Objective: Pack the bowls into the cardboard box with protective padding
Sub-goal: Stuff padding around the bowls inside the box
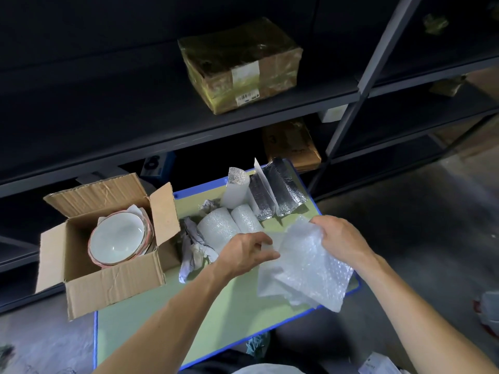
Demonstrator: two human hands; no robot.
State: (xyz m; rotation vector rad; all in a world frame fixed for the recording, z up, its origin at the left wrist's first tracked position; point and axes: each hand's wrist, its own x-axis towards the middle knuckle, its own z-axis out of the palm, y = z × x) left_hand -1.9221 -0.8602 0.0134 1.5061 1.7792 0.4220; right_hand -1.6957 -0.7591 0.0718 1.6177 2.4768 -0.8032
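Bubble wrap [310, 268] at right edge of desk [189, 319]: light, floppy. Left hand [248, 252] pinches its edge, right hand [340, 241] grips top. Bowls [118, 238] in box [113, 287] fragile.

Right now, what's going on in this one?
A person's left grip and right grip both hold bubble wrap sheets above the green table. The open cardboard box at the left already holds stacked bowls. Beside the box lie bubble wrap rolls and crumpled paper.

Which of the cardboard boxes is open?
The cardboard box at the left of the table: its flaps are open, with bowls inside. The taped box on the shelf is sealed.
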